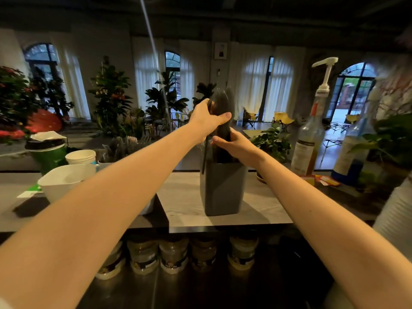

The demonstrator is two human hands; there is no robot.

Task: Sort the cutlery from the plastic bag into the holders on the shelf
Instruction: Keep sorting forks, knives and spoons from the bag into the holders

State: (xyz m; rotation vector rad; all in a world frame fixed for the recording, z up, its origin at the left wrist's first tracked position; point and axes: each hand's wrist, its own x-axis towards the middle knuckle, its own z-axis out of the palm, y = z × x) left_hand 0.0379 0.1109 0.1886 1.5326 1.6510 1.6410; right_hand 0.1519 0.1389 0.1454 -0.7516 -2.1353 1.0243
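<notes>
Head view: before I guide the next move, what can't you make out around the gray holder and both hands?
- Dark cutlery bundle: motion-blurred; type and count unreadable.
- Its lower ends: hidden inside the gray holder.
- Left hand and right hand: fingers wrap behind the bundle, so the grip is unclear.
- Plastic bag: any clear film around the bundle is too faint to confirm.
- Second cutlery holder: dim, partly behind the left arm.

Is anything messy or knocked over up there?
Nothing looks spilled or knocked over. The grey holder stands upright on the shelf, and both hands, left hand and right hand, grip a dark bundle of cutlery above it.
</notes>
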